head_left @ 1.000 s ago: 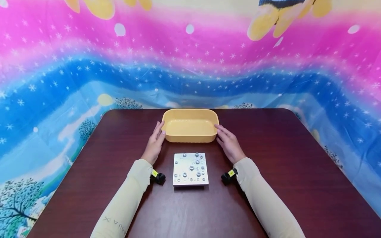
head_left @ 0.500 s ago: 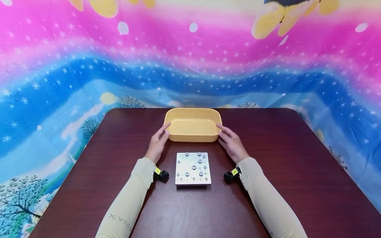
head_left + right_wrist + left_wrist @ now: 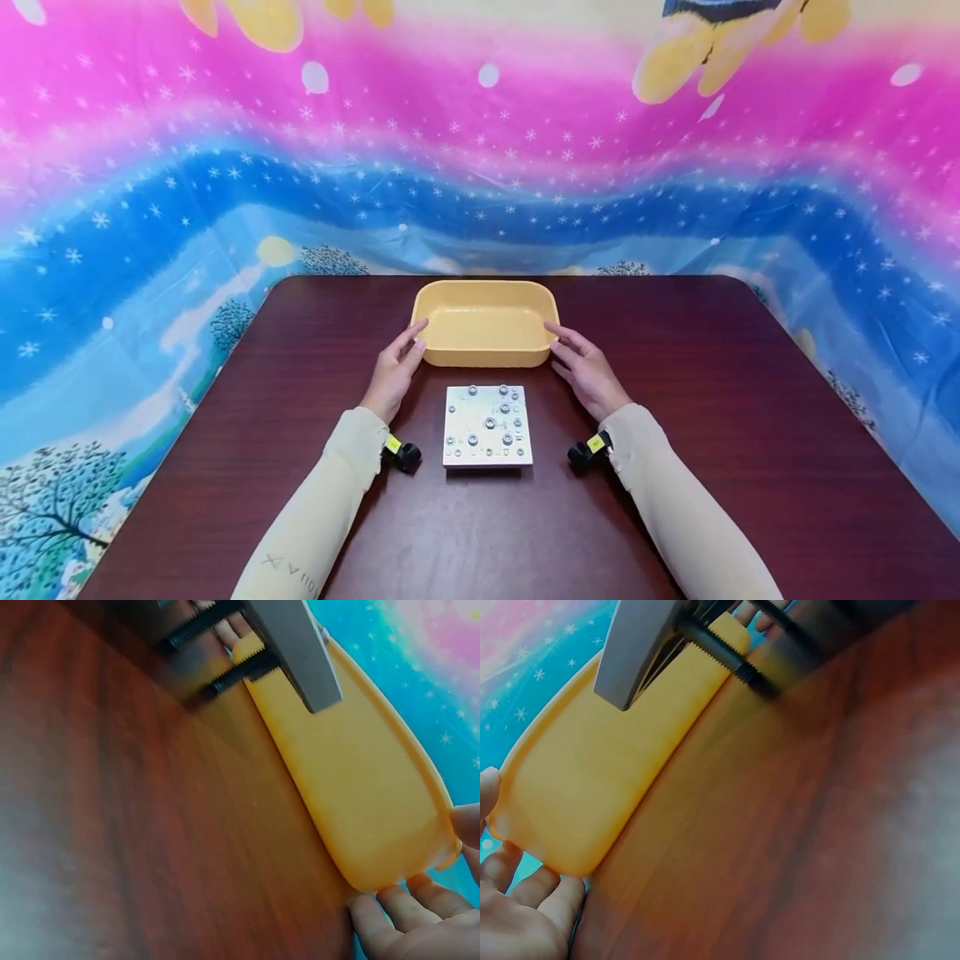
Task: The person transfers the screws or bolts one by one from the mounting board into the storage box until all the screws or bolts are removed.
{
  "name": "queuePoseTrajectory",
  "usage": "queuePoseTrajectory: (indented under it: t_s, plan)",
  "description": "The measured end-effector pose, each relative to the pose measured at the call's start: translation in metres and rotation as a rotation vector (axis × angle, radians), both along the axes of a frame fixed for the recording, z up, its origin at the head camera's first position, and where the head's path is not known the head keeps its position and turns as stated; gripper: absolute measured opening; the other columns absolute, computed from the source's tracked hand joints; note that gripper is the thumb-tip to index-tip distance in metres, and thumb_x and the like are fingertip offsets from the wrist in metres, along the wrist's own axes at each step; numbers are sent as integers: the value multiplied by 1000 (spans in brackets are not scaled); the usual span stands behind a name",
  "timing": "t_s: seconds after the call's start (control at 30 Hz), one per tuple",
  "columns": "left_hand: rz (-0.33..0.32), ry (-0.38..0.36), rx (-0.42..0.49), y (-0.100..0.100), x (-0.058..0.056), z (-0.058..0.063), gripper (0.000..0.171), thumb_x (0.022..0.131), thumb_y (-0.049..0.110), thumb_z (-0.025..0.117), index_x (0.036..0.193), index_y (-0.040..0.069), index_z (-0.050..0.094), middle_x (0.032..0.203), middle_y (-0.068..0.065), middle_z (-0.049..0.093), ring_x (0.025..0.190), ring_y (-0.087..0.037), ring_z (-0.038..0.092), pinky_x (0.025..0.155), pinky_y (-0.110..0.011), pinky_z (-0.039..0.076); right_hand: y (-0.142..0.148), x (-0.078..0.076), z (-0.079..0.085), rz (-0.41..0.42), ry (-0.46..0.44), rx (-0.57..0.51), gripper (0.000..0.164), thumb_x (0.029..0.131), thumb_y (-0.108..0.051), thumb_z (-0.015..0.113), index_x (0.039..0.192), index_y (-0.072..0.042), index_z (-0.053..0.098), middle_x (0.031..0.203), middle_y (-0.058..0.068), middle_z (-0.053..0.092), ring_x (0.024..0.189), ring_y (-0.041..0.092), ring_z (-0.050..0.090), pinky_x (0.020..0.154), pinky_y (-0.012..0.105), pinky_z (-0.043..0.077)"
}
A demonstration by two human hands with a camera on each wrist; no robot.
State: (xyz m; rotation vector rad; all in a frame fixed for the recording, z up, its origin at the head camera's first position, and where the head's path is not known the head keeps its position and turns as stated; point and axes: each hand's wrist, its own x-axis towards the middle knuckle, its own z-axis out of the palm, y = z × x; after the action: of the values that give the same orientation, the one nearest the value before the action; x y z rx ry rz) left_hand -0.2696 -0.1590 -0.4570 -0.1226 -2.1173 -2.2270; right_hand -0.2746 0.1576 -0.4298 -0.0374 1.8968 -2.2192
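Note:
A yellow oblong basin (image 3: 487, 357) stands toward the back of the dark red table, its inside bare. My left hand (image 3: 390, 375) holds its left end, with a finger over the rim and the thumb at the near corner. On the right end, my right hand (image 3: 590, 373) grips the rim in much the same way. In the left wrist view, fingertips (image 3: 562, 896) lie against the end wall of the basin. Fingertips (image 3: 371, 915) likewise touch the opposite end in the right wrist view. Between the forearms lies a square silver metal plate (image 3: 480, 412) with several socket-head bolts.
The table (image 3: 720, 375) has rounded back corners, and a colourful printed cloth (image 3: 480, 200) hangs behind it. Each wrist view has a grey bar with black threaded screws across its upper part, covering some of the basin.
The basin has come slightly toward me, closer to the metal plate. Fingers of the left hand have moved from outside the basin's end to over its rim. The plate stays put.

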Motion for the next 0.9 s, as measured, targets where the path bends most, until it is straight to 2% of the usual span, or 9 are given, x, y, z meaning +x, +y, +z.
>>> queuePoseTrajectory:
  t_s: [0.23, 0.53, 0.57, 0.77, 0.8, 0.9]
  plan:
    - [5, -3, 18, -6, 12, 1, 42, 100, 20, 52, 143, 20, 49, 152, 6, 37, 138, -10, 33, 112, -31, 29, -3, 14, 4, 34, 0, 49, 42, 100, -16, 52, 142, -18, 49, 150, 1, 36, 137, 20, 35, 114, 45, 26]
    - [13, 0, 20, -8, 28, -1, 41, 100, 18, 53, 141, 20, 51, 150, 5, 39, 136, -10, 36, 111, -31, 30, -7, 28, 6, 22, -20, 50, 42, 100, -15, 53, 142, -15, 48, 149, 3, 38, 136, 20, 37, 113, 45, 28]
    - [13, -7, 21, -7, 31, 3, 41, 100, 18, 53, 142, 19, 50, 150, 4, 39, 136, -11, 36, 111, -31, 30, -7, 29, 6, 19, -23, 50, 42, 100, -15, 53, 142, -15, 49, 148, 3, 38, 135, 19, 37, 113, 45, 28]
    - [58, -3, 19, -4, 39, 1, 40, 100, 18, 54, 140, 20, 53, 149, 4, 40, 133, -9, 39, 110, -30, 32, -7, 34, 3, 0, -25, 44, 40, 99, -15, 54, 139, -16, 52, 148, 2, 39, 134, 19, 38, 112, 44, 29]
    - [71, 7, 20, -4, 38, -3, 39, 100, 20, 55, 139, 21, 54, 149, 5, 40, 133, -8, 38, 109, -29, 33, -8, 34, 3, -1, -22, 46, 40, 99, -15, 54, 139, -16, 52, 148, 3, 39, 134, 19, 39, 112, 44, 29]
    - [94, 17, 34, -4, 41, -4, 38, 99, 20, 56, 137, 20, 56, 150, 6, 40, 135, -6, 35, 109, -27, 33, -8, 35, 3, -2, -18, 62, 39, 99, -15, 55, 138, -16, 54, 147, 2, 40, 133, 19, 41, 112, 44, 31]
